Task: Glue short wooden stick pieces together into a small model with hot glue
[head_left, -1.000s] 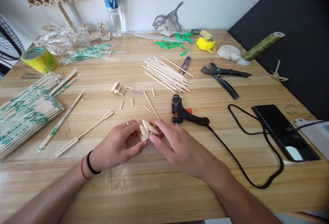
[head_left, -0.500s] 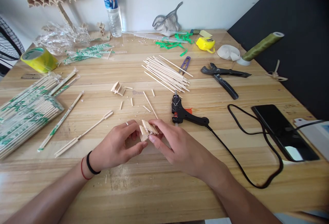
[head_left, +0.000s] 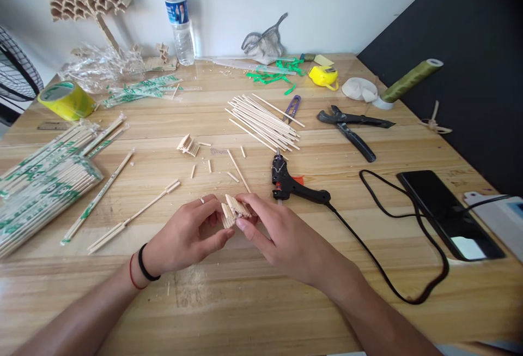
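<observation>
Between my two hands is a small stepped block of short wooden stick pieces. My left hand grips its left side with thumb and fingers. From the right, my right hand pinches the same block between thumb and fingers. A black glue gun lies just beyond my right hand. Ahead of my hands are a single longer stick, several short cut pieces and another small stick block. Left of them lies a stick with doubled ends.
A pile of sticks lies mid-table by purple snips. Black cutters, a phone and the glue gun's cord are on the right. Wrapped chopsticks and yellow tape are left; a water bottle stands behind.
The whole view has shifted slightly, with things at the back appearing a little lower. Both hands keep their hold on the stick block, with hardly any movement.
</observation>
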Demonstrator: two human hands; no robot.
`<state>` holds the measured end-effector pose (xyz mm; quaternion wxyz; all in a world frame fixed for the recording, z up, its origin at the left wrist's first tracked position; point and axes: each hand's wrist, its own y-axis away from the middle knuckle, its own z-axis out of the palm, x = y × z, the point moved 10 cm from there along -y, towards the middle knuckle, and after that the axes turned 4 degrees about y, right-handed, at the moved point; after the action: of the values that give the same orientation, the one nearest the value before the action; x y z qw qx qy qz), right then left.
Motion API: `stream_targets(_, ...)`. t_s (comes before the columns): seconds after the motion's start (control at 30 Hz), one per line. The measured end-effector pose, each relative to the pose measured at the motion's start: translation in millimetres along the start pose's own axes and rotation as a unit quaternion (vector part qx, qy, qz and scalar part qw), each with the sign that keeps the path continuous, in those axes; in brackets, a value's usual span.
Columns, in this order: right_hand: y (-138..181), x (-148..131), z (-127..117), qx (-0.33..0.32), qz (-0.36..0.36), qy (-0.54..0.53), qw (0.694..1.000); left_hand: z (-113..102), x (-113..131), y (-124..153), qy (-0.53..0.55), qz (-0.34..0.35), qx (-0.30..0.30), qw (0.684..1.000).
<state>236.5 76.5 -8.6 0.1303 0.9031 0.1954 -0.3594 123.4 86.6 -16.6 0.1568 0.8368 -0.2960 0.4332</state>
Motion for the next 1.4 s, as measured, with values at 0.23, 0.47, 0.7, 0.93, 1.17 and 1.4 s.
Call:
stream_targets(0.23, -1.2, 0.1, -1.2, 0.0, -0.004, -0.003, 1.0, 1.6, -2.8, -0.2, 0.012, -0.01, -0.009, 1.0)
stream_targets(0.47, -1.0, -0.6, -1.4, -0.003, -0.002, -0.006, 1.0, 1.0, -3.2, 1.3, 0.01, -0.008, -0.006, 1.0)
stream_targets(0.7, -1.4, -0.1, -1.8, 0.009, -0.01, -0.005, 1.0, 0.9, -5.0, 0.7, 0.006, -0.01, -0.002, 1.0)
stream_targets(0.93, -1.7, -0.8, -2.0, 0.007, -0.003, -0.015, 1.0, 0.2, -8.0, 2.4, 0.018, -0.02, 0.001, 1.0)
stream_targets(1.17, -3.4, -3.4, -5.5, 0.013, -0.013, -0.031, 0.999, -0.3, -10.1, 2.4, 0.011, -0.016, 0.007, 1.0)
stream_targets(1.4, -5.4, -0.4, -5.0, 0.017, -0.024, -0.051, 0.998, 0.3, -12.1, 2.0, 0.026, -0.027, 0.005, 0.999)
